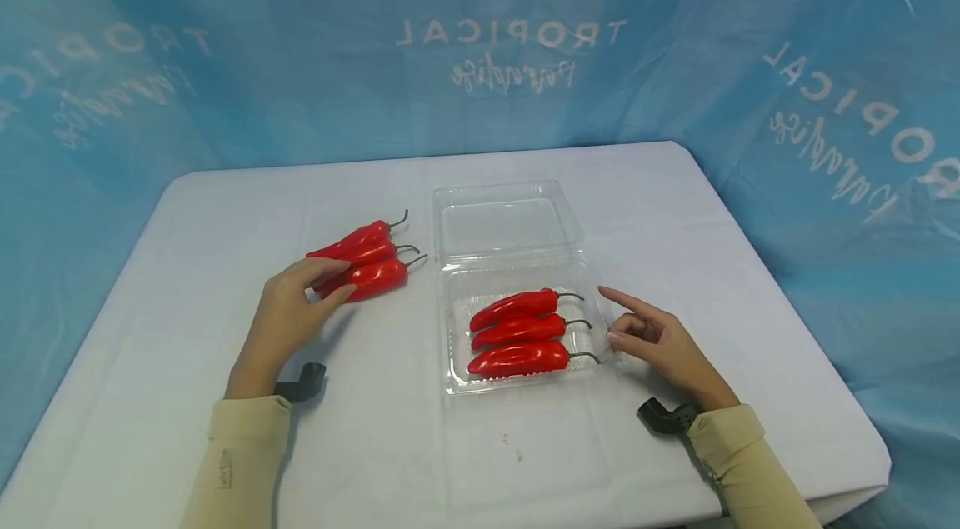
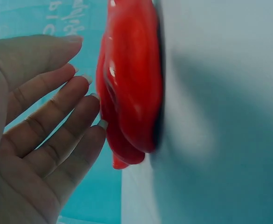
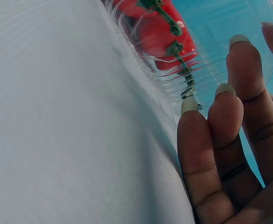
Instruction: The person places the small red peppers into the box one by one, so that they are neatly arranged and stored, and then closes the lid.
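Note:
Three glossy red chili peppers (image 1: 378, 277) with green stems lie side by side on the left of the table. Over their tips reaches my left hand (image 1: 295, 301), thumb and fingers spread apart. In the left wrist view, the fingertips are right beside the red peppers (image 2: 134, 70), with nothing pinched. An unfolded clear plastic clamshell box (image 1: 459, 346) holds three more red peppers (image 1: 519, 331) in its near half, stems to the right. My right hand (image 1: 660, 343) is at that box's right edge, index finger extended and the others loosely bent. Whether its fingertips touch the plastic is hard to tell.
The box's clear lid (image 1: 498, 221) lies back on the far side. A white cloth (image 1: 360, 429) covers the table, with a few small specks near the front. Blue printed curtains (image 1: 480, 121) hang around the back and sides.

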Tool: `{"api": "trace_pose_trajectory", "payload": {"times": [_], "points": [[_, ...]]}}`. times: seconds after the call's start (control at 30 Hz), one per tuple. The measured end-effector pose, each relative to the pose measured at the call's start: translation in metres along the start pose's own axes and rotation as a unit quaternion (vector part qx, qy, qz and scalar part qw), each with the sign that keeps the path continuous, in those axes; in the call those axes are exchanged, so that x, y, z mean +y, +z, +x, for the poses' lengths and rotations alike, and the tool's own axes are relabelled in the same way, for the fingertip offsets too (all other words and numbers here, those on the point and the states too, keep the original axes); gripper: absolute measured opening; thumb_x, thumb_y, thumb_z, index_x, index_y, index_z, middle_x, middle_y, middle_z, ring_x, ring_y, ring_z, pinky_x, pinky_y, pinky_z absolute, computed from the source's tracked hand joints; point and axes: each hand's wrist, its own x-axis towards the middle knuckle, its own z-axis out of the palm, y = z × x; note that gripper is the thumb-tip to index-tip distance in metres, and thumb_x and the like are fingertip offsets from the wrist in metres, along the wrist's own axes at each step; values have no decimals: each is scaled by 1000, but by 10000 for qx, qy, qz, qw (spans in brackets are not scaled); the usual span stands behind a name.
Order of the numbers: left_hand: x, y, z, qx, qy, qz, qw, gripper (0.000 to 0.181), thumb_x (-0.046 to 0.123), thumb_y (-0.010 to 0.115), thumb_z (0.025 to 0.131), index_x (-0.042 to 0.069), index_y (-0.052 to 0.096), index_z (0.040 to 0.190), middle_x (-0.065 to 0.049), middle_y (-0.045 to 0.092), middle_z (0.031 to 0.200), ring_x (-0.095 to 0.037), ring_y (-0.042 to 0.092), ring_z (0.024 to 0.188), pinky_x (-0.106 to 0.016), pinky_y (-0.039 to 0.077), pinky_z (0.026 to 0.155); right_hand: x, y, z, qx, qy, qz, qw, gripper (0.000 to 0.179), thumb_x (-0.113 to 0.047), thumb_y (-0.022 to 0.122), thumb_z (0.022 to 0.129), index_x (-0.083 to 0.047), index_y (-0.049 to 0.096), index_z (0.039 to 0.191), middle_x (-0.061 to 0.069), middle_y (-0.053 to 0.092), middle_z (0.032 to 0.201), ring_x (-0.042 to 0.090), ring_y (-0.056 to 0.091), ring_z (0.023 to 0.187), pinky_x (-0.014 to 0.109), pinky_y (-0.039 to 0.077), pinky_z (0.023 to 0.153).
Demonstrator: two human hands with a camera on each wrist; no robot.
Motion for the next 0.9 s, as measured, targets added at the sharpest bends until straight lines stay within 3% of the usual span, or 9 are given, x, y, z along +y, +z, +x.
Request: {"api": "trace_pose_trajectory", "payload": {"times": [0.5,0.67,0.9], "points": [[-8,8,1,-686,-430,129,9966,64,22,86,84,12,59,142,-15,57,140,-37,54,124,-55,56,92,-4,1,0,25,-58,-20,10000,62,-3,65,98,-8,42,156,12,67,90,16,57,76,25,51,72],[-9,12,2,-798,-426,172,9958,66,23,87,84,13,59,143,-14,58,139,-36,54,124,-54,56,93,-2,0,0,76,49,-21,10000,62,-4,66,98,-10,43,155,12,68,91,17,57,77,26,50,72],[-7,13,0,-942,-699,189,9929,66,26,85,86,14,58,145,-17,61,134,-38,59,115,-54,56,93,-1,1,0,88,24,-46,9999,62,-4,66,98,-10,43,155,13,68,90,15,57,77,26,50,72]]}}
